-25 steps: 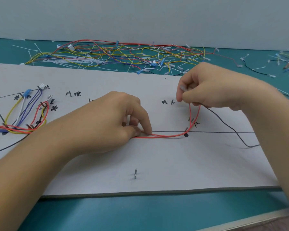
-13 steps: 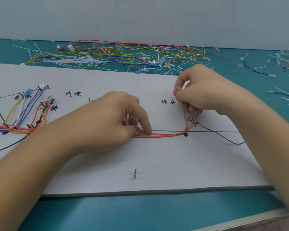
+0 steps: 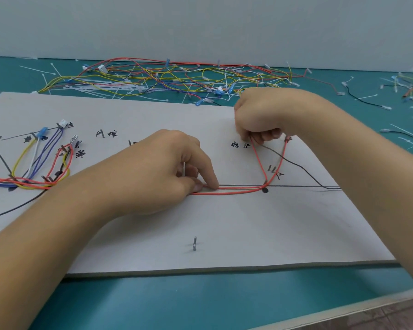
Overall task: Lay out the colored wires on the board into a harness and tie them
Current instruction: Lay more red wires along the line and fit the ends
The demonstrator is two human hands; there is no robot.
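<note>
Our right hand [image 3: 267,115] has drawn the red wires [image 3: 236,192] toward the far right of the board [image 3: 224,234], gripping their ends, while our left hand [image 3: 167,172] pinches them mid-board; overpulling, we judge, could slip them off the pegs [image 3: 271,168].

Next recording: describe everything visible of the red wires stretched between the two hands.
The red wires are two thin, insulated strands lying flat on the board. The left hand pinches them; from there they run right, bend upward at a black dot, then split, one into the right hand's grip, the other ending beside its wrist.
</note>
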